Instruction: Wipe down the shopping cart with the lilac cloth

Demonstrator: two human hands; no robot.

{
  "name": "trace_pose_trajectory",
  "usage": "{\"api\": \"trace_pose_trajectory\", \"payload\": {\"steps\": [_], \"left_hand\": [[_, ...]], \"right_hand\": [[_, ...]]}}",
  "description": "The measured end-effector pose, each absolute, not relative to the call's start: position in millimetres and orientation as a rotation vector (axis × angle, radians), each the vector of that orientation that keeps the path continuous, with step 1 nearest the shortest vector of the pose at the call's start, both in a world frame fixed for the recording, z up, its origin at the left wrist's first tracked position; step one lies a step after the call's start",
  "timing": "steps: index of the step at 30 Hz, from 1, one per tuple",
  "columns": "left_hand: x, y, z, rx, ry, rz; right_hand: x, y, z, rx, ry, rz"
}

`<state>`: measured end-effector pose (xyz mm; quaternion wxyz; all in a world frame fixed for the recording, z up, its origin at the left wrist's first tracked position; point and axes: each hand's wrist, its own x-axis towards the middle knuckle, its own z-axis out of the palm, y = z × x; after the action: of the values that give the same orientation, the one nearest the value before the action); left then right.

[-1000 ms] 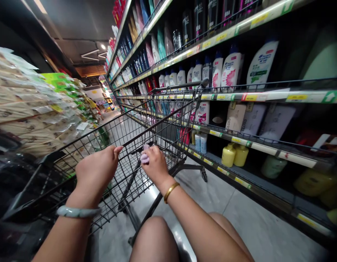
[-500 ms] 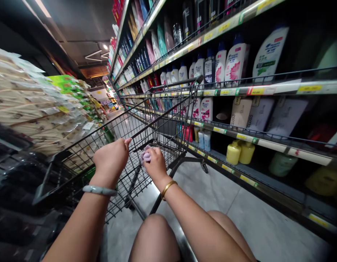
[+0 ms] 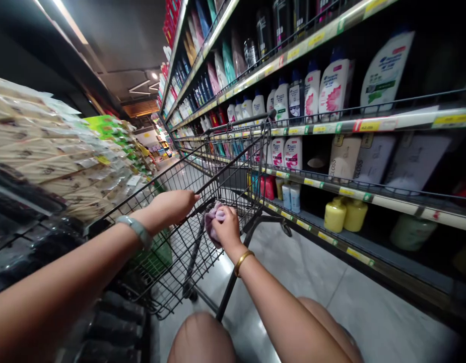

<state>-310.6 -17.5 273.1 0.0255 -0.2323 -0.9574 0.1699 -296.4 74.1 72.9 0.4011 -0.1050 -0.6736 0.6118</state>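
My left hand, with a pale bangle at the wrist, is closed at the near end of a dark rod of the shopping cart. The fingers are mostly turned away, and the rod runs out from them toward the back of the cart. To its right, my right hand, with a gold bracelet, pinches a crumpled purple cloth against the wire side of the cart. The cart's wire basket spreads out beyond and below both hands.
Shelves with price-tag rails run along the right, holding shampoo bottles and yellow jars. Stacked packages stand at the left. My knees are at the bottom, above the grey floor.
My left hand has turned and its forearm now lies flatter, reaching in from the left. The right hand and cloth appear slightly farther right, and more of the cloth shows. The view has shifted slightly.
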Motion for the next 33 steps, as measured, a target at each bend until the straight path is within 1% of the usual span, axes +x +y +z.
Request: {"api": "trace_pose_trajectory", "payload": {"steps": [3, 7, 10, 15, 19, 22, 26, 30, 33], "left_hand": [[-315.9, -11.0, 280.3, -0.786, -3.095, 0.473], [-320.5, -1.5, 280.3, -0.857, -3.204, 0.347], [-322.7, 3.2, 277.8, -0.896, -3.231, 0.263], [-322.5, 5.4, 272.9, -0.900, -3.267, 0.116], [-324.4, 5.0, 265.3, -0.852, -3.241, -0.062], [-325.1, 3.4, 260.1, -0.819, -3.211, -0.203], [-321.1, 1.6, 256.4, -0.830, -3.203, -0.383], [-314.0, 4.6, 252.6, -0.827, -3.203, -0.423], [-308.3, 11.3, 250.5, -0.833, -3.219, -0.424]], "right_hand": [[-290.7, 82.3, 95.2, -0.292, -1.545, 1.583], [-283.7, 87.6, 120.8, -0.094, -1.479, 1.417], [-286.1, 86.5, 109.0, -0.137, -1.578, 1.376], [-292.4, 91.5, 70.1, -0.416, -1.745, 1.374], [-295.1, 98.0, 67.5, -0.551, -1.612, 1.548], [-297.8, 98.1, 76.1, -0.499, -1.503, 1.613], [-294.5, 92.8, 97.8, -0.402, -1.440, 1.564], [-281.8, 87.7, 125.2, -0.242, -1.409, 1.398], [-275.5, 94.5, 128.5, -0.194, -1.458, 1.273]]}}
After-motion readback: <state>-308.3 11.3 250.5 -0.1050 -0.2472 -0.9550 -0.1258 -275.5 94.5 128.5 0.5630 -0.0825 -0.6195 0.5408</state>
